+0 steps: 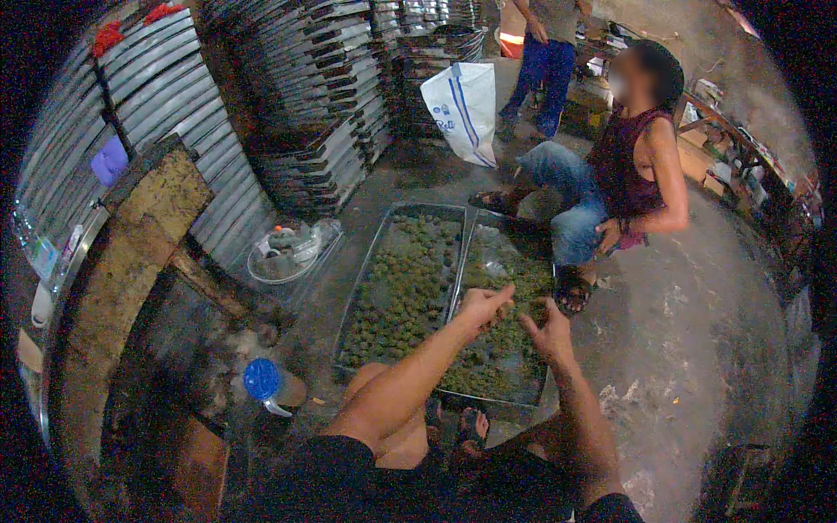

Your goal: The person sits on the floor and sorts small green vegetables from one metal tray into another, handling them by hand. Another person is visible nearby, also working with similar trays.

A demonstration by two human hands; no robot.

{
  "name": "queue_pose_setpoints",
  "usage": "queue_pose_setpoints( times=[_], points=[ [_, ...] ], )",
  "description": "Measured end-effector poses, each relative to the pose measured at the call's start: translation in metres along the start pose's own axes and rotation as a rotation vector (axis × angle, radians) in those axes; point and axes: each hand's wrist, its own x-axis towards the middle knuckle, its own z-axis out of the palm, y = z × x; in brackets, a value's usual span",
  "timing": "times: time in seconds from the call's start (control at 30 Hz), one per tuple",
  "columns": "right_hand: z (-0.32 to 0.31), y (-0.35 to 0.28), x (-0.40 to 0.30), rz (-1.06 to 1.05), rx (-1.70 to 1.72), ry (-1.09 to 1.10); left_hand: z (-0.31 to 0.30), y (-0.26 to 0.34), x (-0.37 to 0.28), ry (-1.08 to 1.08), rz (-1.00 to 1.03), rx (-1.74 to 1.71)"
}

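Note:
Two long metal trays rest side by side on the floor before me. Small rounded green-brown clumps (399, 287) are spread over the left tray (356, 278), with bare patches among them. The right tray (545, 386) bears similar, more densely matted green pieces (497, 340) and a clear plastic-looking item (492, 261). My left hand (485, 308) is over the right tray near the shared edge, its fingers drawn together; whether something small is between them cannot be made out. My right hand (550, 330), above that tray's right side, has thumb and fingers apart with nothing visible in them.
A person (628, 163) sits beyond the right tray; another person (549, 72) stands behind, near a white sack (467, 111). Stacked metal trays (327, 131) rise at the back. A basin (281, 261), a blue-lidded jug (263, 379) and a wooden table (124, 261) are to the left.

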Motion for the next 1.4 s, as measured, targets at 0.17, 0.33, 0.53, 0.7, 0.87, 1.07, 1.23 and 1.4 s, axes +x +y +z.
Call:
queue_pose_setpoints(
  times=[0.17,0.33,0.53,0.7,0.87,1.07,1.23,1.4],
  points=[
    [-0.012,-0.043,-0.005,-0.319,-0.022,-0.056,-0.001,-0.025,0.007,-0.154,0.131,-0.044],
    [-0.013,-0.055,-0.003,-0.299,0.060,-0.052,0.000,-0.018,0.005,-0.262,0.057,-0.252],
    [-0.009,-0.052,-0.005,-0.235,0.086,-0.140,-0.009,-0.008,-0.003,-0.160,0.153,0.089],
    [-0.002,-0.003,0.006,0.491,0.843,-0.247,-0.010,-0.016,0.005,-0.348,-0.016,-0.383],
    [-0.020,-0.017,0.008,0.891,1.171,-0.162,-0.020,-0.007,-0.004,-0.196,-0.032,-0.510],
    [-0.014,-0.001,0.010,0.828,0.913,-0.082,-0.024,0.003,-0.012,0.040,-0.119,-0.335],
    [-0.009,0.118,0.013,0.345,0.207,0.139,-0.006,0.016,-0.001,0.017,-0.084,-0.427],
    [-0.002,0.036,0.003,0.605,0.712,-0.102,-0.046,-0.024,0.024,-0.084,-0.080,-0.569]
  ],
)
